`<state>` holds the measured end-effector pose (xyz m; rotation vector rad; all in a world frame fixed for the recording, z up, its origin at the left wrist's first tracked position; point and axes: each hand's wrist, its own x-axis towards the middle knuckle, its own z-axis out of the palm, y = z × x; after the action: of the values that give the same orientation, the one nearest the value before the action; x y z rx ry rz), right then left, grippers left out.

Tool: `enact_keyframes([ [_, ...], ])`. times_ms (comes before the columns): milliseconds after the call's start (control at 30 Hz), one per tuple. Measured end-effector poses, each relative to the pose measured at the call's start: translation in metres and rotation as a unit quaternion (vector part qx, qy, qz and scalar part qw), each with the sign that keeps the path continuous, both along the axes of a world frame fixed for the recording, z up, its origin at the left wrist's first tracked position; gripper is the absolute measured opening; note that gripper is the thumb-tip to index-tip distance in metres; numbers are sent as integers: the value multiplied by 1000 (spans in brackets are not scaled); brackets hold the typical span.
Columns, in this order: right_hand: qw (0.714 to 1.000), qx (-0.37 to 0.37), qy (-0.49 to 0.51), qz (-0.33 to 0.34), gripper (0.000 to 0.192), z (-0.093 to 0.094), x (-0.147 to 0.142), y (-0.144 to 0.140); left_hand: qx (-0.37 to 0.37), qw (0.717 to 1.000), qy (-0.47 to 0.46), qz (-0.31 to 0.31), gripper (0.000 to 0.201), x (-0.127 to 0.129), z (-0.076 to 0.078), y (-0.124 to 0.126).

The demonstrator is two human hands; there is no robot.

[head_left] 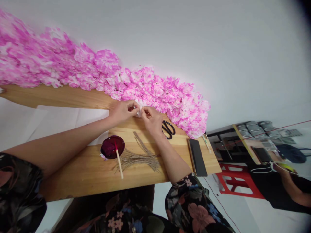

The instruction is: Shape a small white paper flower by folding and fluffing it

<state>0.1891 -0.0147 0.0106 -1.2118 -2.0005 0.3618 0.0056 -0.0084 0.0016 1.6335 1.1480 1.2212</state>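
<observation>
Between my fingertips is a small piece of white paper (139,103), partly covered by the fingers. My left hand (125,111) pinches its left side, and my right hand (152,119) pinches it close by on the right. Just behind them rises a long heap of pink and white paper flowers (143,81). Black-handled scissors (168,129) lie beside my right wrist. Nearer to me, a bowl of dark red liquid (109,148) has a wooden stick (119,161) with a red tip resting in it. A bundle of thin brown stems (143,158) is spread beside the bowl.
White paper sheets (55,119) cover the left of the wooden table (80,184). A dark phone (197,157) lies near its right edge, with a slim brush-like tool (206,143) behind. To the right are a red stool (239,181), another table, and another person's arm (291,186).
</observation>
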Motion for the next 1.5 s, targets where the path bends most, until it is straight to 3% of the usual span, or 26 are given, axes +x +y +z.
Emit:
enact_keyframes([
  [433,1000,-12,13,-13,25,0,0,1,-5,999,-37,4,23,0,-6,3],
  [1500,997,-45,60,-19,23,-3,1,3,-22,998,-60,1,27,-1,0,2],
])
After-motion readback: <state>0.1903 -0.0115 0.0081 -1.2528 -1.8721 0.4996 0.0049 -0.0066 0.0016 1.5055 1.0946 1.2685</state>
